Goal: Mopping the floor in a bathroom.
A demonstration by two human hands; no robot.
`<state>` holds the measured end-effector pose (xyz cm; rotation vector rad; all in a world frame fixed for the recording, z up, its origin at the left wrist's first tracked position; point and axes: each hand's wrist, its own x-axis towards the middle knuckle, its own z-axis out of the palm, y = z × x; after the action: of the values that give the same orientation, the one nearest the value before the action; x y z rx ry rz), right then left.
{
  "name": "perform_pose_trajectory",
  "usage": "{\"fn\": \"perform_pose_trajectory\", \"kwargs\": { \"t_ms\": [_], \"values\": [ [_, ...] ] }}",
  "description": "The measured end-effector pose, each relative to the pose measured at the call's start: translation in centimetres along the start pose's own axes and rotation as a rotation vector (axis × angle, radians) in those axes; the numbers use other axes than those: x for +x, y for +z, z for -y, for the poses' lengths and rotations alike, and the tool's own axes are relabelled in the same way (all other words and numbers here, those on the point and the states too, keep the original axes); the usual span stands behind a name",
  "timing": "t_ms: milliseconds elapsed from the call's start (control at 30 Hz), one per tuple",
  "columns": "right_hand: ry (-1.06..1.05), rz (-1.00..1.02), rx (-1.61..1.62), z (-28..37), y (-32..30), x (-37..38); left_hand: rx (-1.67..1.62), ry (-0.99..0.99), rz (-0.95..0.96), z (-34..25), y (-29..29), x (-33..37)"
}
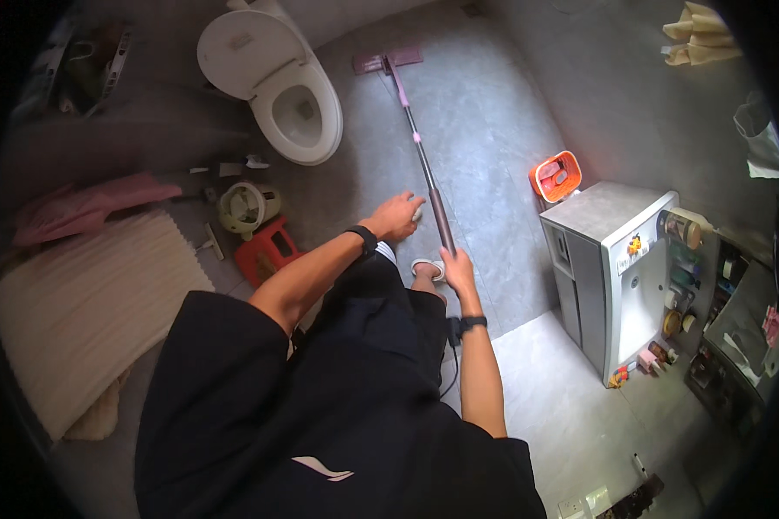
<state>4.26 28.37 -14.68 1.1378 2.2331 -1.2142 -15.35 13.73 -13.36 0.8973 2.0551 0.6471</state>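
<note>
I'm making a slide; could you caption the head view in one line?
Right hand grips a pink-headed mop on a grey floor, near a toilet with its lid up.

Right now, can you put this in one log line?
right fingers: on mop handle | left fingers: off handle | mop head: on floor near toilet

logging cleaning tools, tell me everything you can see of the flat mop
The flat mop has a wide, rectangular pinkish-purple head lying on the grey floor, right of the toilet. A pink neck joins it to a slim, dark, shiny pole that looks like metal, with a pink collar partway along and a thicker brownish grip sleeve at the near end. The pole slants up toward the camera; the right hand grasps the grip sleeve, while the left hand appears clear of it.
</note>
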Motion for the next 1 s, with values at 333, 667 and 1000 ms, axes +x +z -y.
{"fn": "perform_pose_trajectory", "kwargs": {
  "t_ms": [333, 667, 1000],
  "values": [
    [0.395, 0.09, -0.03, -13.1, -12.3, -26.8, 0.14, 0.171, 0.401, -1.6, 4.7, 2.0],
    [0.268, -0.098, -0.017, -4.5, -18.7, -26.0, 0.233, 0.45, 0.411, -6.6, 4.3, 0.8],
    [0.118, -0.09, -0.038, 1.4, -22.3, -22.9, 0.307, 0.727, 0.461, -13.4, 6.6, 2.7]
  ]
}}
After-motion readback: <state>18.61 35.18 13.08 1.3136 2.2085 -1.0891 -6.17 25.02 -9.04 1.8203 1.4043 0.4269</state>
